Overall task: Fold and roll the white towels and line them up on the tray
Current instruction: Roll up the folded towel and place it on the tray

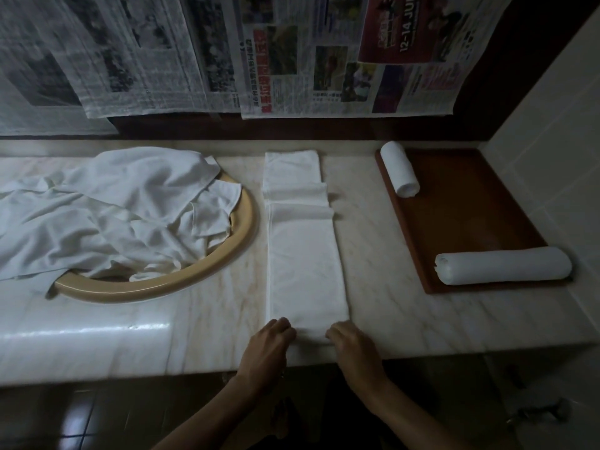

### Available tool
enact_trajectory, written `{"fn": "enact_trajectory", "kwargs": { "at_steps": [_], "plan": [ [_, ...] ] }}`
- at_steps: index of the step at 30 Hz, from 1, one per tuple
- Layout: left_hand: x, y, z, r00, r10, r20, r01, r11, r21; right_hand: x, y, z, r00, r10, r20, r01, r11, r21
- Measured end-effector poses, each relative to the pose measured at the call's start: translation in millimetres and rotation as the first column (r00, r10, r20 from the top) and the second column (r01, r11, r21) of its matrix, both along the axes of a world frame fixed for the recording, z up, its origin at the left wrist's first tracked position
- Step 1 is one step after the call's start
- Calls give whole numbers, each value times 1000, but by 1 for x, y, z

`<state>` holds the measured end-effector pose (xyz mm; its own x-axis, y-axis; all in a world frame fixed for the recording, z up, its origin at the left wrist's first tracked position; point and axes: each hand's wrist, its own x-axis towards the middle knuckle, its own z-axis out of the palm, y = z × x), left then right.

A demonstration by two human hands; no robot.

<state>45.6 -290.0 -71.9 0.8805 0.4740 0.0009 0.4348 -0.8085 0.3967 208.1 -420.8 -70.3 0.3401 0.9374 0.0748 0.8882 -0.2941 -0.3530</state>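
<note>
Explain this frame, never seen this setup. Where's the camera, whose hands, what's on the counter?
There is no robot. One wide-angle camera sits on a person's head, looking down at their bare hands. The left hand and right hand grip the near end of a folded towel strip lying on the marble counter, apparently starting a roll. To the right, a wooden tray holds two rolled towels, a far one and a near one. To the left, loose towels are heaped over the sink.

Single head view, looking forward-down over marble counter (389, 313), close above near edge, facing wall.
</note>
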Motion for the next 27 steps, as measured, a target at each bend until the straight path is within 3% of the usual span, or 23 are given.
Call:
{"fn": "enact_trajectory", "kwargs": {
  "at_steps": [4,8,10,19,24,27],
  "plan": [
    [-15,-3,-21,988,-104,118,97,993,64,-1,-23,-26,992,88,92,-97,990,97],
    [-20,-3,-25,971,-165,174,141,980,143,10,-24,-40,985,168,50,-173,977,126],
    [-20,-2,-25,965,-192,181,162,973,166,17,-23,-44,976,213,34,-216,965,150],
    [-9,-3,-30,963,-225,150,172,938,300,28,-4,-34,924,291,246,-351,901,253],
    [-5,-8,-32,978,-177,111,135,940,312,26,2,-26,954,286,89,-298,931,209],
    [-6,-5,-28,986,-164,32,151,958,243,25,3,-20,963,268,3,-266,954,137]
  ]
}}
